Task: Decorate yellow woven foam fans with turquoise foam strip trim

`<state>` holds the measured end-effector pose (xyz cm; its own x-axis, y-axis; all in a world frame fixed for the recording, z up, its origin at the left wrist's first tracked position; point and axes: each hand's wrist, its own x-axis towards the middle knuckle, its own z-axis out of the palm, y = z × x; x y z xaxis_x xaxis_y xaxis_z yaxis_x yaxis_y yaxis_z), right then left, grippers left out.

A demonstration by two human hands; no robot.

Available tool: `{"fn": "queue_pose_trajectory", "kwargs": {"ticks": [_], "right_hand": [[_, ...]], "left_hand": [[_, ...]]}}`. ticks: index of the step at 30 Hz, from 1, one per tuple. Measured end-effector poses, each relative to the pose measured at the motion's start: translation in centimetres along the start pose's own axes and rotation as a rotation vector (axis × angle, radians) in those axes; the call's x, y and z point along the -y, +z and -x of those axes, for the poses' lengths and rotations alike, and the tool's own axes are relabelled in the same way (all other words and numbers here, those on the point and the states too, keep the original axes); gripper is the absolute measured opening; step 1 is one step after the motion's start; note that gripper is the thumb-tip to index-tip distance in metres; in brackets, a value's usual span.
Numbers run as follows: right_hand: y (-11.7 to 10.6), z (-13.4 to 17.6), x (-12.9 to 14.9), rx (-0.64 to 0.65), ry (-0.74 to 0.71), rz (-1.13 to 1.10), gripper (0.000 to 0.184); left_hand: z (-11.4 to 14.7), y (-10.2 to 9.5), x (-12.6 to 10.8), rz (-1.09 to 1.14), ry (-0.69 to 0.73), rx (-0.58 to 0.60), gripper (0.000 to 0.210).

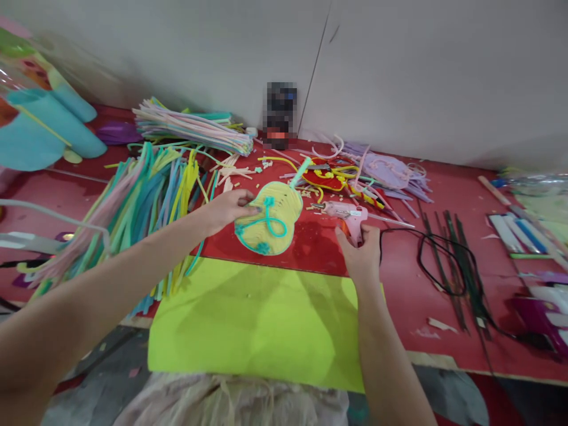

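Note:
A yellow gourd-shaped craft piece (278, 204), built of coiled pipe cleaners, lies tilted on the red table. Teal pipe cleaner curls across its face, and a pale green stem sticks out at its upper right. My left hand (231, 210) pinches its upper left edge, thumb on the front and fingers partly hidden behind. To the right, my right hand (361, 251) wraps round the handle of a pink hot glue gun (348, 213). The nozzle points left, toward the craft piece, with a gap between them. A clear glue stick (393, 220) extends from the gun's back.
Bundled pipe cleaners (153, 201) lie at left, with another stack (195, 127) behind. Red-handled scissors (326, 171) rest among purple scraps. A lime-green sheet (261, 319) hangs over the front edge. The gun's black cord (421, 260) loops right beside dark thin sticks (459, 266).

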<state>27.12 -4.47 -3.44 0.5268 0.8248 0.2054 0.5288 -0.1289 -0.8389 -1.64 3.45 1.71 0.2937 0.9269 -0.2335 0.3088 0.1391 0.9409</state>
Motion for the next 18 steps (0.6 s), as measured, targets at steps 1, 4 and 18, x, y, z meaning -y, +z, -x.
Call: {"fn": "queue_pose_trajectory", "kwargs": {"ticks": [1, 4, 18], "right_hand": [[0.0, 0.1, 0.1, 0.001, 0.005, -0.002, 0.055], [0.1, 0.2, 0.2, 0.024, 0.024, 0.003, 0.057], [1.0, 1.8, 0.9, 0.119, -0.032, 0.140, 0.056]], "left_hand": [[0.5, 0.3, 0.3, 0.070, -0.008, -0.046, 0.039], [1.6, 1.0, 2.2, 0.137, -0.078, -0.197, 0.043], [3.5, 1.3, 1.1, -0.968, 0.589, -0.083, 0.017]]}}
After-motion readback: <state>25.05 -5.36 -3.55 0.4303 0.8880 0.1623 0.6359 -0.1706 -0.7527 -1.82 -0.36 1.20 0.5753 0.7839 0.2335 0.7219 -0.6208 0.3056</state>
